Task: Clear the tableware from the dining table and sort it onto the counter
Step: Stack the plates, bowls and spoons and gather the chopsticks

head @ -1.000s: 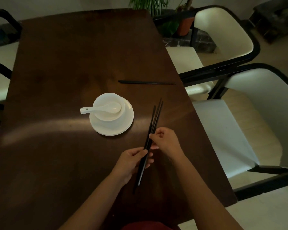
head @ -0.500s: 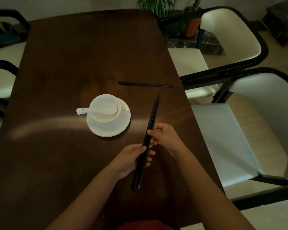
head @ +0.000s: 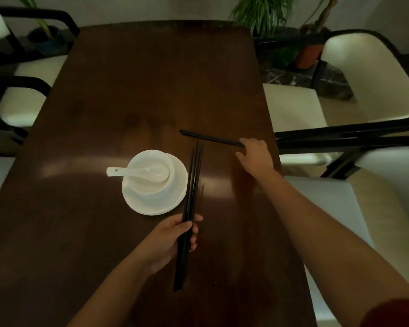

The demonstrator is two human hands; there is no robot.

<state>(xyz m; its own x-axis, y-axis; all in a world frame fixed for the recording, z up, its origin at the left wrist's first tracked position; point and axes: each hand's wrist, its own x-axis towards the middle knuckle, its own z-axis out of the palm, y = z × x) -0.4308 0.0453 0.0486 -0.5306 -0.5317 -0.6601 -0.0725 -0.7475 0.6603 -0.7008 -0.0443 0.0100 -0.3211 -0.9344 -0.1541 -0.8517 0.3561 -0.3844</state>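
Observation:
My left hand (head: 175, 237) grips a bundle of black chopsticks (head: 191, 197) near its lower third, tips pointing away from me. My right hand (head: 255, 156) reaches out over the table, fingers touching the near end of another black chopstick pair (head: 210, 138) lying flat; whether it has closed on them I cannot tell. Left of the held bundle a white bowl (head: 151, 178) sits on a white plate (head: 151, 206), with a white spoon (head: 132, 172) resting in the bowl, handle pointing left.
The dark wooden table (head: 104, 114) runs away from me. White chairs with black frames stand on the right (head: 368, 90) and left (head: 21, 102). Potted plants (head: 265, 13) stand beyond the far end.
My right hand let go of the chopstick bundle and reached forward to the pair lying on the table. My left hand now holds the bundle alone.

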